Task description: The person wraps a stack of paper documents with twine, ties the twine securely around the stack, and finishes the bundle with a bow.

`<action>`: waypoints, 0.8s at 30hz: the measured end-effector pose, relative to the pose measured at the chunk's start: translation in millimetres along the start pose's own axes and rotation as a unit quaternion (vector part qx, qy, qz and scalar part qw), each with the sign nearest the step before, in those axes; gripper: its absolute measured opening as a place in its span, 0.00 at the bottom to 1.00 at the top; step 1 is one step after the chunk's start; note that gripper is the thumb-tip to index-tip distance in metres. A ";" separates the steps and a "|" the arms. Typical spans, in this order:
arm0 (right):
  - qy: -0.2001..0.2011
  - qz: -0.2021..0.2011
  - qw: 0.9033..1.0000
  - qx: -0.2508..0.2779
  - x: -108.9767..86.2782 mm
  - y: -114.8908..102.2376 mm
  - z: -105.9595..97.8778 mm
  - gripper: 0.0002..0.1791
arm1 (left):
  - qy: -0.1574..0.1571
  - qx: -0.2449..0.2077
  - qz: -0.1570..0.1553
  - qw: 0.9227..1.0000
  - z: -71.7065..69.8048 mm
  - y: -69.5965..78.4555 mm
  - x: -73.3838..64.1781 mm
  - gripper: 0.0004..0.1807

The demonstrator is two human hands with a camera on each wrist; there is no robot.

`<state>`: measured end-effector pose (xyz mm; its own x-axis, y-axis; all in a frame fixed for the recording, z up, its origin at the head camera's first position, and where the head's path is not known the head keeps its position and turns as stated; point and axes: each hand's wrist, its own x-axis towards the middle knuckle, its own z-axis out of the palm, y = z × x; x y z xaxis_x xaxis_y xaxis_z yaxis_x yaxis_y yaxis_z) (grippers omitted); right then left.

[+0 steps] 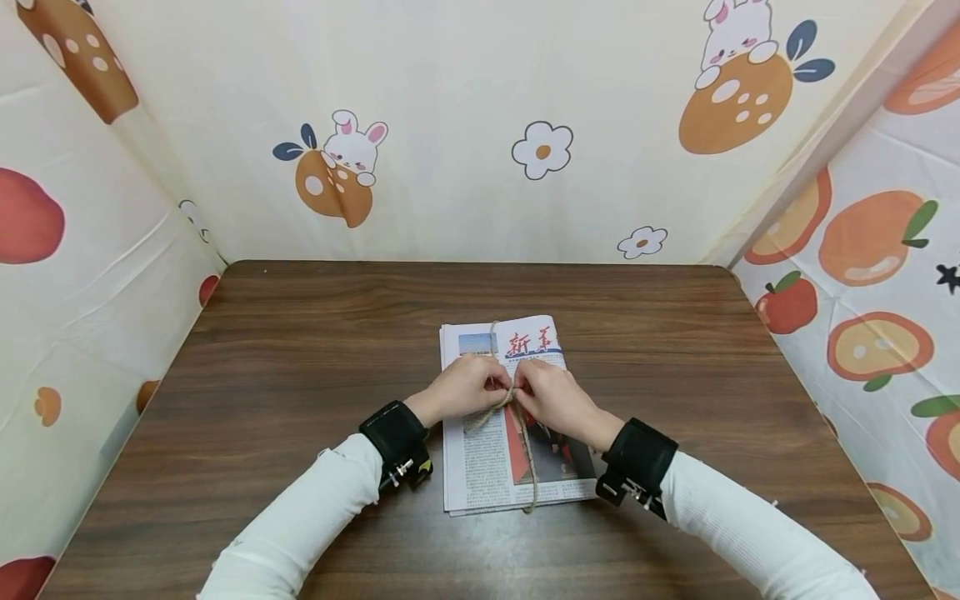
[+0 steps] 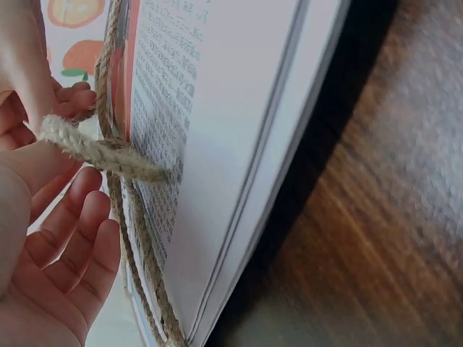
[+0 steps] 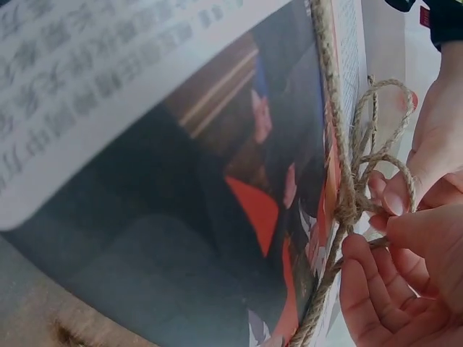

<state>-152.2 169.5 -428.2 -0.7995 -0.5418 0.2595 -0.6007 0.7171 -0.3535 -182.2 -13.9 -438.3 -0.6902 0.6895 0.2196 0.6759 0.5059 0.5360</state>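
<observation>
A folded stack of newspapers (image 1: 480, 479) lies flat on the table, with brown twine (image 1: 531, 462) running lengthwise over it. Both hands meet above the middle of the stack. My left hand (image 1: 467, 387) pinches the twine between thumb and fingers, its other fingers loosely curled. Close beside it, my right hand (image 1: 558, 402) also pinches twine with thumb and forefinger. In the right wrist view a knot (image 3: 349, 208) sits on the paper, and a twine loop (image 3: 406, 108) rises from it by the left hand. A cut twine end (image 2: 155, 173) points over the print in the left wrist view.
The brown wooden table (image 1: 322, 333) extends around the stack on all sides. Behind it hangs a cream curtain (image 1: 450, 200) with rabbits and flowers; a fruit-print sheet (image 1: 900, 333) covers the right side. Black straps (image 1: 641, 462) hold cameras on both wrists.
</observation>
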 end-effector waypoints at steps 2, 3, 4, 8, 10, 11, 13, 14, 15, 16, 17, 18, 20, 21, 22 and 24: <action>0.002 0.000 1.000 0.000 -0.3 0.0 0.0 0.06 | 0.003 -0.003 -0.002 1.000 0.6 -0.2 -0.2 0.03; 0.004 -0.001 1.000 0.000 -0.6 -0.6 -0.4 0.06 | 0.006 -0.004 -0.004 1.000 1.1 -0.7 -0.3 0.02; 0.006 -0.003 1.000 -0.001 -0.8 -1.4 -0.9 0.06 | 0.008 -0.004 -0.005 1.000 1.5 -1.3 -0.4 0.02; 0.018 -0.026 0.999 -0.008 -2.5 -8.1 -3.8 0.05 | 0.006 -0.006 -0.026 1.000 2.3 -3.2 -0.2 0.02; 0.024 -0.047 0.999 -0.014 -3.6 -12.3 -4.5 0.04 | 0.001 -0.003 -0.037 0.999 2.2 -3.9 0.1 0.02; 0.026 -0.059 0.998 -0.016 -4.3 -14.5 -4.5 0.04 | -0.001 -0.002 -0.042 0.999 1.9 -3.9 0.4 0.02; 0.025 -0.084 0.996 -0.016 -5.5 -18.8 -4.0 0.03 | -0.002 0.001 -0.052 0.999 1.4 -4.5 0.6 0.02; 0.024 -0.095 0.995 -0.015 -6.0 -21.0 -3.6 0.03 | -0.002 0.001 -0.055 0.999 1.1 -4.7 0.8 0.02; 0.021 -0.105 0.994 -0.015 -6.4 -22.9 -3.1 0.04 | -0.001 -0.001 -0.055 0.998 0.6 -4.8 0.8 0.02; 0.017 -0.114 0.993 -0.015 -6.8 -24.5 -2.2 0.05 | -0.001 -0.004 -0.058 0.998 0.1 -4.9 0.9 0.02; 0.013 -0.122 0.992 -0.010 -7.1 -26.2 -1.5 0.06 | -0.001 -0.009 -0.060 0.998 -0.4 -5.0 1.0 0.02; 0.007 -0.128 0.992 -0.009 -7.3 -27.6 -0.9 0.07 | -0.001 -0.014 -0.063 0.998 -0.7 -5.3 1.0 0.02; -0.008 -0.132 0.991 -0.007 -7.8 -30.0 0.5 0.09 | -0.001 -0.023 -0.066 0.998 -1.5 -5.5 1.2 0.02; -0.017 -0.132 0.991 -0.007 -8.1 -30.6 1.3 0.09 | -0.002 -0.028 -0.068 0.997 -1.7 -5.7 1.2 0.02; -0.025 -0.130 0.991 -0.007 -8.5 -31.1 2.2 0.10 | -0.004 -0.031 -0.071 0.997 -2.0 -6.0 1.3 0.03; -0.042 -0.124 0.991 -0.006 -9.5 -31.9 3.5 0.12 | -0.006 -0.039 -0.071 0.997 -2.6 -6.6 1.4 0.03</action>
<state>-125.5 150.3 -422.6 -0.6240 -0.7362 0.2621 -0.7793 0.5617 -0.2778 -188.4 -17.6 -439.4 -0.7745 0.6195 0.1278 0.5488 0.5577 0.6228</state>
